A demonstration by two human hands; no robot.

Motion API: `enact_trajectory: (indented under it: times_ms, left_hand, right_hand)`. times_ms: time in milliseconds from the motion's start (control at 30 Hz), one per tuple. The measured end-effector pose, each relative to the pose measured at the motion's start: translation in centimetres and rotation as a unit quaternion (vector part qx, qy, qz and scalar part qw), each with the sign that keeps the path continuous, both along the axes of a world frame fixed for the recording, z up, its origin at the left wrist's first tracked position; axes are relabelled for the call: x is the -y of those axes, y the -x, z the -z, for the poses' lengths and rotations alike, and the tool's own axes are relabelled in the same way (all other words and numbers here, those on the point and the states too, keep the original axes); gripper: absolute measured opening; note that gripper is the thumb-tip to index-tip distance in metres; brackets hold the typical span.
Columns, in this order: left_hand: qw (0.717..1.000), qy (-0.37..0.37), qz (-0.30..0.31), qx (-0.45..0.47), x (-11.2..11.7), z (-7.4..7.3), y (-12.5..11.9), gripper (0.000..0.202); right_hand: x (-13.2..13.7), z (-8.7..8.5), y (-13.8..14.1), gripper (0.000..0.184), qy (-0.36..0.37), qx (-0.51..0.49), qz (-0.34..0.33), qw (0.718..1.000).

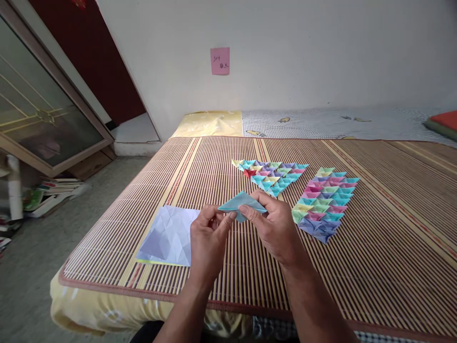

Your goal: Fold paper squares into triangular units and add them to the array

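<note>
Both hands grasp a light-blue folded paper piece above the bamboo mat on the bed — the left hand pinching its lower left edge, the right hand with its thumb pressed on the front. From the piece, creased lavender paper lies at eight o'clock, one folded-paper cluster at one to two, another, larger cluster at three. Uneven thumb pressure could skew the crease — and a low right forearm might brush the nearer cluster's rows askew.
</note>
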State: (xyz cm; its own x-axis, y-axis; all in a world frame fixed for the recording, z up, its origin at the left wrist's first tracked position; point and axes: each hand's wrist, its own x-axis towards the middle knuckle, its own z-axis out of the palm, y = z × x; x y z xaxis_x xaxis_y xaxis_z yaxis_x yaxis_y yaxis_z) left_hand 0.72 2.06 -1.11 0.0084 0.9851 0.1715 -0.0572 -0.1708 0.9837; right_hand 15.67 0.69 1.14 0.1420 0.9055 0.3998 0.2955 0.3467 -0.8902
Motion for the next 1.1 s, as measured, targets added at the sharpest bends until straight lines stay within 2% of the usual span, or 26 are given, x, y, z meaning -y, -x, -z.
enact_trajectory:
  times_ms: [67,133,233,300,400,533,767,933,1100]
  left_hand:
    - [0.999,0.037,0.024,0.009,0.2,-0.5,0.1,0.021]
    - [0.989,0.090,0.096,0.071,0.3,-0.9,0.3,0.019]
    - [0.958,0.159,0.181,0.155,0.2,-1.4,0.6,0.029]
    - [0.944,0.181,0.198,0.192,0.1,-1.6,0.9,0.027]
    - [0.939,0.176,0.182,0.233,-0.2,-1.8,1.2,0.025]
    - [0.950,0.137,0.154,0.235,-0.3,-2.1,1.3,0.025]
    - [0.979,0.059,0.095,0.173,-0.6,-1.6,1.8,0.017]
    - [0.986,0.034,0.072,0.147,-1.1,-0.9,2.6,0.016]
    - [0.991,0.005,0.043,0.127,-1.3,-0.8,3.2,0.017]
  right_hand:
    - [0.0,0.1,0.3,0.020,-0.046,0.037,0.033,0.998]
    - [0.0,0.2,0.6,0.016,-0.094,0.067,0.055,0.992]
    - [0.0,0.3,0.8,0.016,-0.138,0.096,0.050,0.984]
    - [0.1,0.2,0.8,0.016,-0.151,0.102,0.030,0.983]
    - [0.2,0.1,0.7,0.015,-0.170,0.106,0.003,0.980]
    - [0.4,0.0,0.7,0.014,-0.183,0.103,-0.005,0.978]
    - [0.6,0.0,0.9,0.014,-0.174,0.098,0.009,0.980]
    - [0.5,0.1,0.8,0.018,-0.156,0.104,0.020,0.982]
    - [0.3,-0.1,0.7,0.022,-0.144,0.089,0.015,0.985]
